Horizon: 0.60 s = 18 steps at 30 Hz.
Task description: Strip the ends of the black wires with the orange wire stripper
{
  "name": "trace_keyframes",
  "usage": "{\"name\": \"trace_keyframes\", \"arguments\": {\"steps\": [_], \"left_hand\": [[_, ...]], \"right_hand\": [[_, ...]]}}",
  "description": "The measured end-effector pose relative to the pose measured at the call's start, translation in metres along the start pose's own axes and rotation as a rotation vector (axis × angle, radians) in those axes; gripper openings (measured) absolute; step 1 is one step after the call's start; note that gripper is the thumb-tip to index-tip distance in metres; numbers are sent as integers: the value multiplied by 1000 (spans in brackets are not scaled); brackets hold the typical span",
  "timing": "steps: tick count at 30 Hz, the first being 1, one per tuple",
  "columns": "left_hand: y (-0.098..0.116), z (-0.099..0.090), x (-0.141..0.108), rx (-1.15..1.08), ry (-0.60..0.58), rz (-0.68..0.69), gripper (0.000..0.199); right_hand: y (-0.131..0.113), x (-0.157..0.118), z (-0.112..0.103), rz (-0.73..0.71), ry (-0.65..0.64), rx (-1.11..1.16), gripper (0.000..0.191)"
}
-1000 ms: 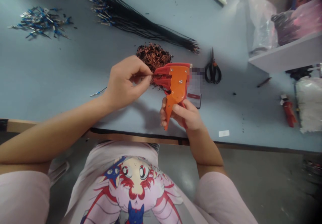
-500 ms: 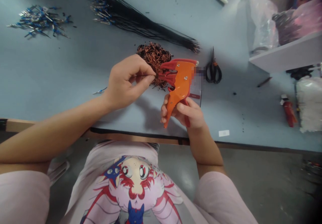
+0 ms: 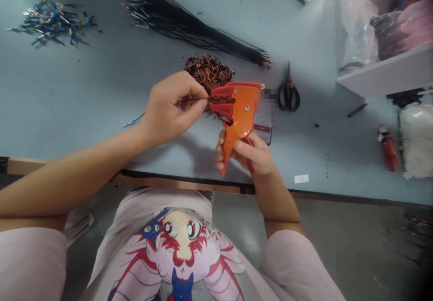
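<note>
My left hand (image 3: 174, 109) pinches a thin black wire (image 3: 189, 99) between thumb and fingers. One end of the wire reaches the red jaws of an orange wire stripper (image 3: 242, 113); its blue-and-silver tipped end (image 3: 130, 123) sticks out behind my wrist. Around the stripper's handles my right hand (image 3: 248, 154) is wrapped, the tool standing with its jaws toward my left hand. Just behind the jaws lies a pile of copper and black scraps (image 3: 209, 73). Whether the wire is clamped in the jaws I cannot tell.
A long bundle of black wires (image 3: 203, 32) crosses the back of the table (image 3: 111, 84). Blue-tipped pieces (image 3: 56, 23) are heaped at the far left. Black scissors (image 3: 289, 94), a phone-like item (image 3: 264, 120), a red tool (image 3: 389, 150) and a shelf (image 3: 385, 71) are on the right.
The stripper has shifted slightly left and tilted a little, its jaws closer around the wire's end at my left fingertips. Both hands keep their holds.
</note>
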<state>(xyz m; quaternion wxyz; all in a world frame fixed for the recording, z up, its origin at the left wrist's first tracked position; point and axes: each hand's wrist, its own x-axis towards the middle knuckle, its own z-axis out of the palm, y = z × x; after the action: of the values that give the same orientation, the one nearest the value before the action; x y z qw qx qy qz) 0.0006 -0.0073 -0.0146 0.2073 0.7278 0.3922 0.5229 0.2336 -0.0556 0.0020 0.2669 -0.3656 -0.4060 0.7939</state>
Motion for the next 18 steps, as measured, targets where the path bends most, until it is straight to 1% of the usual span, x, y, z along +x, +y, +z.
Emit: {"name": "trace_keyframes", "arguments": {"steps": [7,13,18], "left_hand": [[-1,0,0,23,-5,2,12],[-2,1,-1,53,-13,-19,13],[-4,1,-1,74,-19,11,11]], "right_hand": [[1,1,1,-9,-15,10,35],[1,1,1,-4,9,-21,37],[1,1,1,-8,25,-39,33]]}}
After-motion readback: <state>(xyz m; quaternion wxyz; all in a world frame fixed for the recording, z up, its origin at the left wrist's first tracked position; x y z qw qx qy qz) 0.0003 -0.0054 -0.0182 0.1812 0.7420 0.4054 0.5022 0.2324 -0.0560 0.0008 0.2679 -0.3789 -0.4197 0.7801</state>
